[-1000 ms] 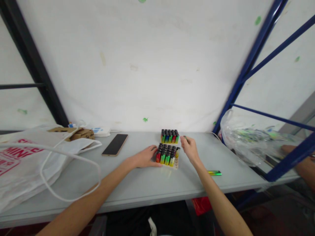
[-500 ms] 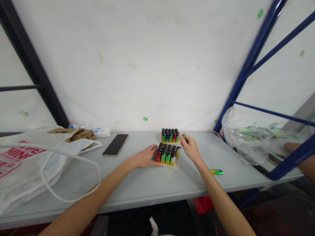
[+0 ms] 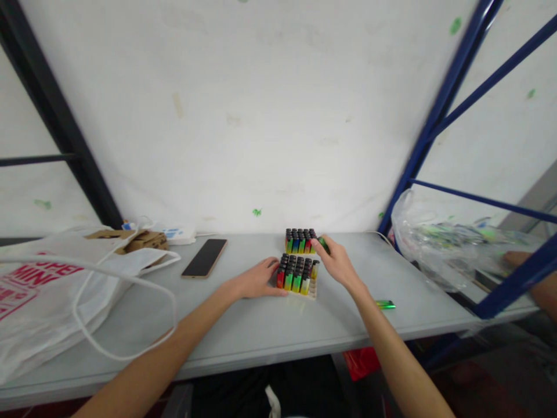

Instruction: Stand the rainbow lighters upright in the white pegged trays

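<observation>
A white tray [image 3: 312,292] holds rows of colourful lighters [image 3: 296,280] standing upright with black tops; part of its right column has bare slots. My left hand [image 3: 257,280] is closed around the tray's left side, thumb along the near edge. Pinched in my right hand [image 3: 337,264], above the tray's far right corner, is a green lighter [image 3: 322,242], mostly covered by the fingers. Just behind stands a second block of lighters [image 3: 299,241], its right end partly hidden by my right hand. One green lighter [image 3: 386,305] lies by my right forearm.
On the left are a phone [image 3: 205,258], a white plastic bag [image 3: 52,290] with red print, cardboard [image 3: 145,239] and a looping white cable [image 3: 126,273]. Right, a clear plastic bag [image 3: 435,249] lies by the blue rack post [image 3: 435,122]. Another person's arm [image 3: 543,290] shows at the far right.
My right hand has shifted slightly left with the lighter, now overlapping the rear block's right end. My left hand stays in place on the tray.
</observation>
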Demonstrator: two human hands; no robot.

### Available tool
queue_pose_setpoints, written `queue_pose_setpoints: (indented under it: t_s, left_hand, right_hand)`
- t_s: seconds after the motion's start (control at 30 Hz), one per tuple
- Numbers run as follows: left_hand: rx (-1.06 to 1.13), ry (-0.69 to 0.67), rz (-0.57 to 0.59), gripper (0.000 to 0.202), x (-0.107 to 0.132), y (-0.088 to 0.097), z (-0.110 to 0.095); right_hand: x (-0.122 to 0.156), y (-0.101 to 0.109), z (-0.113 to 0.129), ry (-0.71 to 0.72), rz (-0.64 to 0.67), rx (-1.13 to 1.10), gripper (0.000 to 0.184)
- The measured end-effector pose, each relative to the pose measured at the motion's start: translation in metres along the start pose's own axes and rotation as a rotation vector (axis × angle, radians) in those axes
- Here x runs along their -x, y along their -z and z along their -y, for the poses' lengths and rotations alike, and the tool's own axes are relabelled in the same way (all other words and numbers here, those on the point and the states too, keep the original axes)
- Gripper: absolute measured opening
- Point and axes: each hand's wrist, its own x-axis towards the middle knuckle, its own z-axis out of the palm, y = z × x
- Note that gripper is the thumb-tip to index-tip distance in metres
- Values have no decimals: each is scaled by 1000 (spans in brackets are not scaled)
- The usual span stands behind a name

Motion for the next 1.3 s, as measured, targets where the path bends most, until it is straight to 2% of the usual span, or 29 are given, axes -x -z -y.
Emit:
queue_pose_setpoints:
  t_s: [0.1,0.2,0.3,0.4,0.53,0.67,0.77,1.0,1.13,1.3]
  left_hand:
    - [-1,16,12,87,-1,1,-2]
    - [19,8,-2,85,-1,1,-2]
    - [29,4,-3,86,-1,1,-1]
    - [24,10,3,86,-1,1,0]
    - [18,30,15,87,0,1,-1]
    - [26,13,3,88,0,1,-1]
    - [34,0,-5,87,-1,0,0]
    - [38,2,-9,85,-1,-1,1]
    - [36,2,-10,84,-1,0,0]
    - [25,17,2,86,-1,1,-1]
  right_hand:
    - [2,22,7,27,105,9,39]
    - [5,44,12,127,234,36,36]
    - [9,58,15,195,299,137,32]
    - [10,60,15,181,381,232,34]
    - [7,52,9,80,501,186,31]
    - [6,43,-3,-12,508,145,16]
    - [6,40,-9,-41,519,150,13]
    - [7,37,-2,-54,565,201,7]
    - [5,37,-3,-45,557,216,10]
    - [2,38,-12,7,457,110,18]
